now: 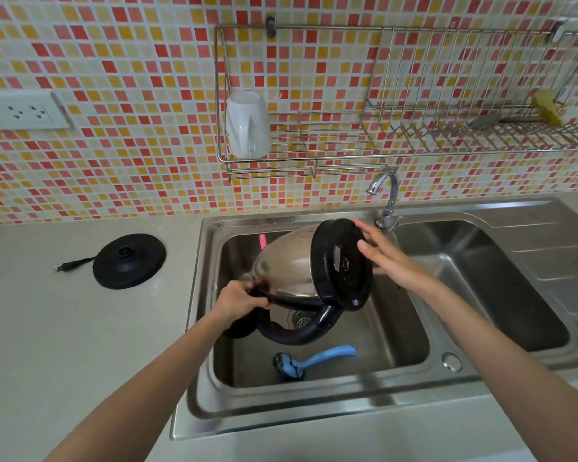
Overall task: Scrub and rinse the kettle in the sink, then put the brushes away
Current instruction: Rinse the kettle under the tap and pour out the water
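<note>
kettle tipped on its side over the sink, black base toward me | my left hand curled round its handle | my right hand flat, straight fingers against the base | blue brush lying in the basin beneath

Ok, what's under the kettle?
A blue brush lies on the basin floor; the drain shows through the kettle handle. A pink tip pokes out behind; the kettle hides the rest.

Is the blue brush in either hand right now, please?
No, the blue brush lies in the sink, while the left hand and right hand are on the kettle.
</note>
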